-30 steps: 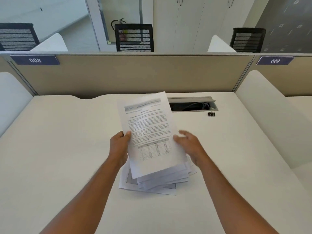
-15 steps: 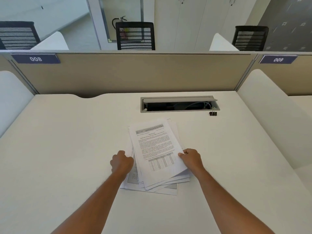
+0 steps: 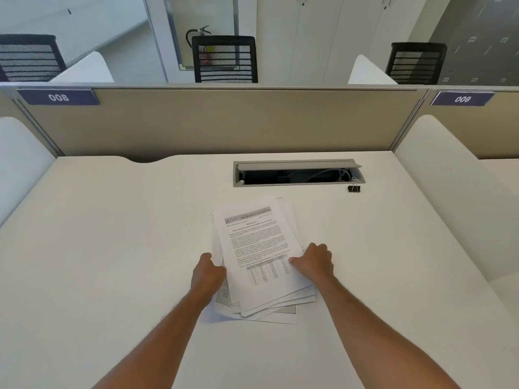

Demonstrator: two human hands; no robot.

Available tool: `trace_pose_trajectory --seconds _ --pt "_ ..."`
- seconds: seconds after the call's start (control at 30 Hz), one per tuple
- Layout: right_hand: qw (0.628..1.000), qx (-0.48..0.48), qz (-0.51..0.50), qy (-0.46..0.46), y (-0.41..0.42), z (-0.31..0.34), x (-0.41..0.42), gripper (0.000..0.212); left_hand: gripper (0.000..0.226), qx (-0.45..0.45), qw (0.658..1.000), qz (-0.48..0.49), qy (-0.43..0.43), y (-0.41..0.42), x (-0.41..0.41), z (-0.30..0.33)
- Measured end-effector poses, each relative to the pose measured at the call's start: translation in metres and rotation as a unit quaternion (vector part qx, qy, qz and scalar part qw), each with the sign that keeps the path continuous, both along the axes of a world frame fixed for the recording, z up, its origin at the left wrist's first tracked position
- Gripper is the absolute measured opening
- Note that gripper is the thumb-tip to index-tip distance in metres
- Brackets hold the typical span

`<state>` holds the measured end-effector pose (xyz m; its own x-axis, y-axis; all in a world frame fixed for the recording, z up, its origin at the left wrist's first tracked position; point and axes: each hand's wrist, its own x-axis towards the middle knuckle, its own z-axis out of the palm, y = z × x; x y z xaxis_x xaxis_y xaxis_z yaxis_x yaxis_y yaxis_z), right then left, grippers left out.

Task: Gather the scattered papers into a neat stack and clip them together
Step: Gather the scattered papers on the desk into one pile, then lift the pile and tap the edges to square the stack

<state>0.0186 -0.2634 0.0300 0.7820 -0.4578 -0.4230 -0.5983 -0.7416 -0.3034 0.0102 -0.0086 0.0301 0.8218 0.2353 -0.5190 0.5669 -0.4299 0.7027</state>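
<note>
1. A loose pile of white printed paper sheets [image 3: 258, 248] lies flat on the white desk top [image 3: 112, 248], near the middle and a little toward the person. The top sheet, with text and a small table, is turned slightly anticlockwise.
2. The pile's edges do not line up: corners fan out at the near right and at the far right, and a lower sheet juts out at the near edge.
3. The left hand [image 3: 207, 273] grips the pile's left edge, fingers curled under the sheets and thumb on top.
4. The right hand [image 3: 314, 263] grips the right edge, thumb pressed on the top sheet and fingers curled beside it.
5. A small black binder clip [image 3: 354, 188] stands on the desk well apart from the pile, to the far right, just beside the near right corner of the grey cable tray opening [image 3: 297, 173].
6. Bare desk surface stretches wide to the left and right of the pile and between it and the tray.
7. A beige divider panel [image 3: 219, 122] closes the far edge of the desk; white curved side screens [image 3: 449, 197] bound both flanks.
</note>
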Motion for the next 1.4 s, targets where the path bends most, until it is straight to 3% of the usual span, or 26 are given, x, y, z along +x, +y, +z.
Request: trace_pose_trajectory --seconds 0.17,0.43,0.57,0.63,0.73,0.83,0.97,1.13,1.3,1.4 --pt "0.999 0.046 -0.015 -0.003 0.010 -0.005 -0.008 0.060 0.037 -0.017 1.000 0.002 -0.015 0.004 -0.004 -0.007" --pt "0.996 0.085 0.028 -0.025 0.025 -0.008 -0.020 0.035 0.031 -0.181 0.983 0.041 -0.009 0.007 -0.002 -0.018" --pt "0.988 0.118 -0.068 -0.076 0.009 -0.001 -0.017 0.055 0.030 -0.265 0.962 0.058 0.039 0.018 0.000 -0.019" --pt "0.969 0.215 -0.097 -0.068 0.001 0.002 -0.013 0.063 0.031 -0.297 0.952 0.045 0.058 0.023 -0.002 -0.021" --pt "0.896 0.430 -0.113 -0.020 -0.005 0.008 -0.012 0.064 0.032 -0.329 0.941 -0.020 0.074 0.027 -0.008 -0.025" --pt "0.860 0.502 -0.090 0.006 -0.005 0.005 -0.017 0.038 0.041 -0.335 0.930 -0.108 0.108 0.030 -0.014 -0.025" --pt "0.838 0.540 -0.082 0.010 -0.007 -0.005 -0.022 0.039 0.054 -0.312 0.930 -0.143 0.128 0.035 -0.013 -0.022" --pt "0.841 0.540 -0.041 -0.007 -0.005 -0.005 -0.027 0.041 0.037 -0.309 0.950 -0.022 0.038 0.027 -0.002 -0.015" --pt "0.912 0.378 0.006 -0.159 0.013 0.022 -0.025 0.036 0.043 -0.212 0.969 -0.014 -0.130 0.009 -0.002 0.015" --pt "0.880 0.384 -0.012 -0.280 0.022 0.048 -0.025 0.033 0.034 -0.130 0.957 0.000 -0.259 -0.004 -0.005 0.048"
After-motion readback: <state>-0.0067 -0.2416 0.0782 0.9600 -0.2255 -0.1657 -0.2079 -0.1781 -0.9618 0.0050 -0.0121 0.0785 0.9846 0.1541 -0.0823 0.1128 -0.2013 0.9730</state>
